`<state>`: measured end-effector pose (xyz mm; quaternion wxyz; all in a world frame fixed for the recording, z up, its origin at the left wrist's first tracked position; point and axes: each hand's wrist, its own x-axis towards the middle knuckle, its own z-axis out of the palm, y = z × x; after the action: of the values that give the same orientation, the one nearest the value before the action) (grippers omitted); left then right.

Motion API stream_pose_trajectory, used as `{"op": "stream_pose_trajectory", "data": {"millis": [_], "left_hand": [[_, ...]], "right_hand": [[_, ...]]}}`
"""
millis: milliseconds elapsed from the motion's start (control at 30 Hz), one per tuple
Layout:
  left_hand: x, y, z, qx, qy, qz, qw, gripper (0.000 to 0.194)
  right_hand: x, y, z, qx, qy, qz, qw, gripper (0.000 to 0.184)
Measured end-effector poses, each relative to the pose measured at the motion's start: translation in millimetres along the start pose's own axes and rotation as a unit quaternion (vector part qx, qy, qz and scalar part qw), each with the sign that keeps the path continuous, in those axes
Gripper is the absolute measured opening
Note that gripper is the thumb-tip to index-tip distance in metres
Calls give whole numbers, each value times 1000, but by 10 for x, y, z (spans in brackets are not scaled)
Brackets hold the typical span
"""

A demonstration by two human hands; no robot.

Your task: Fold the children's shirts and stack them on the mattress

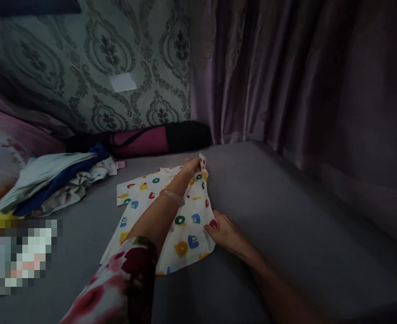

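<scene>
A small white T-shirt (164, 220) printed with red, blue, green and yellow letter shapes lies spread on the grey bed sheet (269, 216). Reaching across it, my left hand (192, 165) pinches the far right sleeve and shoulder area, where the cloth is lifted and bunched. A clear bangle (171, 196) circles that wrist. At the shirt's lower right side edge, my right hand (226, 231) grips the cloth between thumb and fingers. The shirt's left sleeve lies flat, while part of its middle is hidden under my left forearm.
Piled clothes (60, 180) in pale green, blue and white lie at the left. A magenta and black long bag (144, 140) rests against the patterned wall (114, 45). Purple curtains (252, 81) hang along the right. A pixelated patch covers something at lower left.
</scene>
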<state>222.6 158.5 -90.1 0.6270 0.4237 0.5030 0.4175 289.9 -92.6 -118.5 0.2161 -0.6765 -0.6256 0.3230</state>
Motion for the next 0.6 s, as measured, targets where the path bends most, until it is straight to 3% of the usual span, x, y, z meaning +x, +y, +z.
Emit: {"op": "stream_pose_trajectory", "data": {"millis": [233,433,600], "left_hand": [[-189,59,-527,-65,40,-29,997,7],[-218,-80,-879,-90,81,-56,991,12],[-245,-215,-1049,-79,117,-64,988,14]], "right_hand": [[-112,-108,130,-3,29,-81,996,40],[-161,-100,238,-58,20,-183,981,39],[-189,-102,255,-97,0,-246,964,33]]}}
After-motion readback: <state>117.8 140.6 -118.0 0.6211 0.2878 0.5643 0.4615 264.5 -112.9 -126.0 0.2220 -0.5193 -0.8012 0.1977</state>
